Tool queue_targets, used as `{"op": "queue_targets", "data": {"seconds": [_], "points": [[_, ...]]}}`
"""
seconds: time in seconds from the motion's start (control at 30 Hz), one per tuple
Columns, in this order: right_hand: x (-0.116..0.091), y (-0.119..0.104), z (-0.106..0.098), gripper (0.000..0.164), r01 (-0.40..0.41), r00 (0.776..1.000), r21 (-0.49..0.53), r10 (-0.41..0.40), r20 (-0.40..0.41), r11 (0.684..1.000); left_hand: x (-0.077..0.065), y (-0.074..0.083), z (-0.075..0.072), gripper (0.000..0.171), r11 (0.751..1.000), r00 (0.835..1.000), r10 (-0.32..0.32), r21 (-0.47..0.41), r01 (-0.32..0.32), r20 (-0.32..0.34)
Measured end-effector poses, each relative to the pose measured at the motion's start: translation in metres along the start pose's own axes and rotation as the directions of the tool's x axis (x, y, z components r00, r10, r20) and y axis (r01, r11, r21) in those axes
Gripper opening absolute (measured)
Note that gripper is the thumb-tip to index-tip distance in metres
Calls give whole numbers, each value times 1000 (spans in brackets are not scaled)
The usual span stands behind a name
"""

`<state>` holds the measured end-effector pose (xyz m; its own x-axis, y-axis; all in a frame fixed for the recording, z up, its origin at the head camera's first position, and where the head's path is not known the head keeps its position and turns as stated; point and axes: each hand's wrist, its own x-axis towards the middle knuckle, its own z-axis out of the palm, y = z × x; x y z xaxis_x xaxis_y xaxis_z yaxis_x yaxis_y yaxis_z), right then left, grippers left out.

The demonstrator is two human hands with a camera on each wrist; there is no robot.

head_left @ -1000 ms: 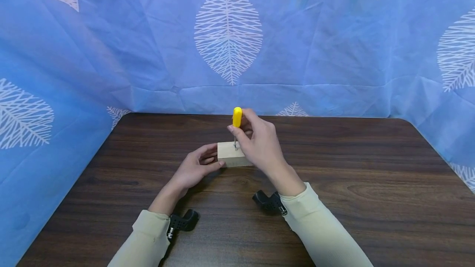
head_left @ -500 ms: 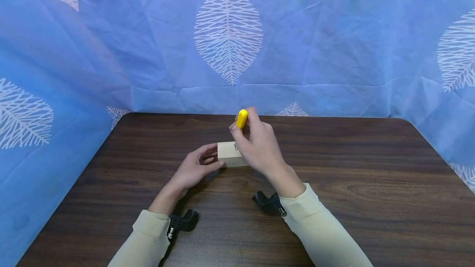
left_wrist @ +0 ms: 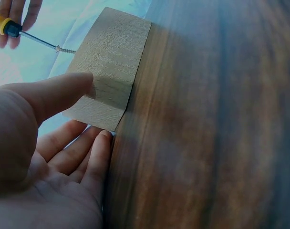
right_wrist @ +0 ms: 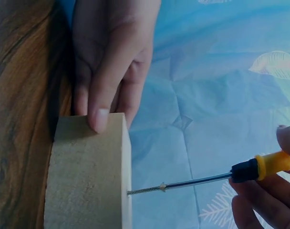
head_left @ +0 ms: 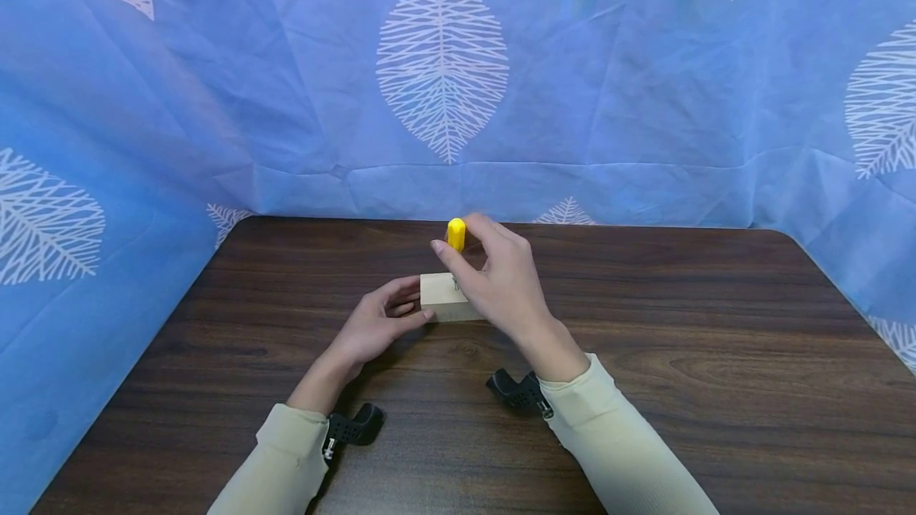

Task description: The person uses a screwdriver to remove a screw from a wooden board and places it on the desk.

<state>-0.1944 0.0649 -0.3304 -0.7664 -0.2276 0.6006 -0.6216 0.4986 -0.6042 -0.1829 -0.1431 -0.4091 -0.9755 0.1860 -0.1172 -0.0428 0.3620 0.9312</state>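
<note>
Left hand clamped on the block, right hand pinching the driver on a screw above it — block likely light, stiff; grip its ends.

Left hand in a hold; right hand raised higher, in a pinch.
Left forearm extends forward and inward, bare wrist showing; thumb nearly straight and set opposite slightly bent fingers, palm partly visible in the left wrist view. Right forearm angles inward to match, its hand turned thumb side toward the body, thumb extended against the index finger (remaining fingers mostly hidden in the head view, loosely bent in the right wrist view).
</note>
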Motion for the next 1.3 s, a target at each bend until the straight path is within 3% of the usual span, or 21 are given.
{"op": "queue_targets", "data": {"seconds": [0.3,0.67,0.97,1.3], "points": [[0,-1,-1,11,-7,1000,77,7,-4,997,0,0,-1,65,1000,1000,-11,3,11,-3],[0,-4,-5,27,-79,996,68,81,-28,995,-1,-1,-1,64,1000,1000,7,2,-7,9],[1,-8,-6,18,-134,991,99,135,-7,986,-2,0,-1,65,1000,1000,3,-7,-3,13],[0,-8,-7,12,-112,994,118,112,9,987,-1,1,0,66,1000,1000,-14,-7,14,8]]}}
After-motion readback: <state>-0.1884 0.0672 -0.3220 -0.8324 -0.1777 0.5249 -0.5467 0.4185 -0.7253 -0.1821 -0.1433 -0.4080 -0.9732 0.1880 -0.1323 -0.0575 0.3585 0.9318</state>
